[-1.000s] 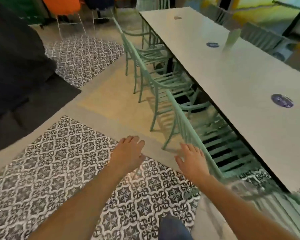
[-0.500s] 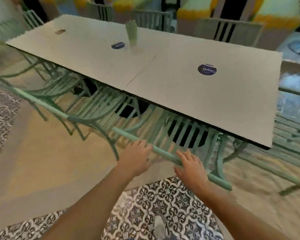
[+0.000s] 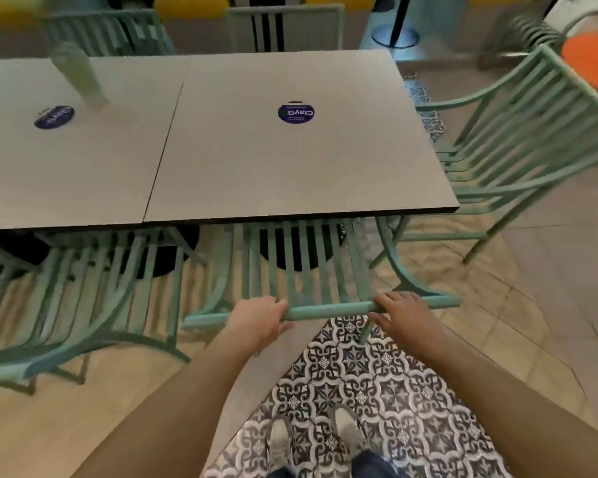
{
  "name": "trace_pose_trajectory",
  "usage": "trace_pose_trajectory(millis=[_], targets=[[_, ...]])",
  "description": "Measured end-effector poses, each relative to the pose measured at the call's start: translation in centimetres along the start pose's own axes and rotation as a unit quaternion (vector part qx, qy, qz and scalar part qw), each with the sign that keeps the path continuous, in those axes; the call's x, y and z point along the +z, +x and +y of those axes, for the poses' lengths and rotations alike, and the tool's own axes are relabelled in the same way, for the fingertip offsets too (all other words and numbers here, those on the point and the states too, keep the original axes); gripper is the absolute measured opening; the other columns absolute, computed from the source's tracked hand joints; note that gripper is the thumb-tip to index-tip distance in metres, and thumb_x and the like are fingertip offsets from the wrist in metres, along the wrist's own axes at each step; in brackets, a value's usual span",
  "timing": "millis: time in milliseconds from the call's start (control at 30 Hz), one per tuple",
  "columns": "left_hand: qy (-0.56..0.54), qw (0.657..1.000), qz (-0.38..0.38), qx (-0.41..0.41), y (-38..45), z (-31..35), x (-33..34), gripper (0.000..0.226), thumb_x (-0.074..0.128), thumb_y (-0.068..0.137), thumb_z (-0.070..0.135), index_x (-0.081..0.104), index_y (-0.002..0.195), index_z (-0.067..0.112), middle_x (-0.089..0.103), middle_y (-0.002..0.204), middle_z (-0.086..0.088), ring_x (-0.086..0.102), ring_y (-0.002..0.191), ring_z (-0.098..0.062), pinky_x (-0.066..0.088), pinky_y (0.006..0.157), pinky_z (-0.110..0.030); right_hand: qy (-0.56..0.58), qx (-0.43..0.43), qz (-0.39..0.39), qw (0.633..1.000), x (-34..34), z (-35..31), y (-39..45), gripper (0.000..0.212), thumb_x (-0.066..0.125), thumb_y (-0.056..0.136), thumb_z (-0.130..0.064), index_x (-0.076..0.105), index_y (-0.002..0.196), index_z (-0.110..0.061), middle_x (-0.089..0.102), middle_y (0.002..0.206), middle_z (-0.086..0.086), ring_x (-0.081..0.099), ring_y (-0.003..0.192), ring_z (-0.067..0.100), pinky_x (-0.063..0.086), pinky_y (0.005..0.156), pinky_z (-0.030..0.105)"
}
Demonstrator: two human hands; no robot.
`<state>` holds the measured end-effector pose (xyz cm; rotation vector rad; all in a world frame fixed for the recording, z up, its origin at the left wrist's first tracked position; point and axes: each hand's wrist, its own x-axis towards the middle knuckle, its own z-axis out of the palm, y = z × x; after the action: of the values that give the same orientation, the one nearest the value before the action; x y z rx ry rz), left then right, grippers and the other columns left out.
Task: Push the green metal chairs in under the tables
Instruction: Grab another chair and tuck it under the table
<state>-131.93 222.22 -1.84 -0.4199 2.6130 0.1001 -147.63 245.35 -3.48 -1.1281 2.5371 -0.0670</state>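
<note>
A green metal chair stands in front of me with its slatted back facing me and its seat partly under the grey table. My left hand is closed around the left part of the chair's top rail. My right hand holds the same rail further right. A second green chair sits to the left, its seat tucked partly under the adjoining table top. A third green chair stands at the table's right end, out from it and at an angle.
A pale green bottle and two round blue stickers are on the table tops. More green chairs line the far side. An orange seat is at far right. My shoes stand on patterned tiles.
I have turned to face the table square on. Both hands went from hovering above the floor to closing on the chair's top rail, now level across the view.
</note>
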Motion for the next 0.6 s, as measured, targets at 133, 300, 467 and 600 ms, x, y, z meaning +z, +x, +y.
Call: trace_pose_trajectory(millis=[133,300,467,600], targets=[[0.009,0.999,0.029,0.026,-0.3,-0.7,0.2,0.032,0.039,0.099,0.049,0.050,0.113,0.023,0.057,0.096,0.003,0.052,0.078,-0.017,0.037,0.062,-0.033,-0.017,0.025,0.011,0.999,0.4,-0.9,-0.3,0.043,0.042,0.096,-0.051,0.049,0.133,-0.031,0.056,0.131,-0.010,0.047,0.123,0.016,0.028,0.108,0.035],[0.007,0.998,0.060,0.018,-0.7,-0.9,0.7,0.031,0.040,0.098,0.050,0.050,0.112,0.024,0.057,0.092,0.004,0.052,0.076,-0.017,0.036,0.062,-0.032,-0.017,0.023,0.020,0.999,0.6,-1.3,-0.5,0.040,0.041,0.097,-0.047,0.049,0.132,-0.030,0.055,0.130,-0.009,0.045,0.125,0.016,0.024,0.113,0.037],[0.013,0.997,0.072,0.030,-0.7,-1.5,1.3,0.032,0.039,0.097,0.055,0.050,0.104,0.025,0.055,0.085,0.009,0.055,0.072,-0.013,0.040,0.060,-0.029,0.010,0.045,0.020,0.999,1.4,-1.9,-0.8,0.038,0.040,0.097,-0.047,0.050,0.130,-0.031,0.054,0.131,-0.010,0.039,0.132,0.015,0.013,0.119,0.042],[0.008,0.997,0.069,0.030,-1.2,-2.0,2.1,0.034,0.039,0.096,0.057,0.050,0.105,0.026,0.056,0.085,0.009,0.058,0.073,-0.013,0.052,0.069,-0.032,0.008,0.038,0.042,0.998,2.1,-2.5,-1.4,0.039,0.039,0.097,-0.048,0.050,0.130,-0.031,0.054,0.130,-0.010,0.039,0.132,0.015,0.014,0.118,0.042]])
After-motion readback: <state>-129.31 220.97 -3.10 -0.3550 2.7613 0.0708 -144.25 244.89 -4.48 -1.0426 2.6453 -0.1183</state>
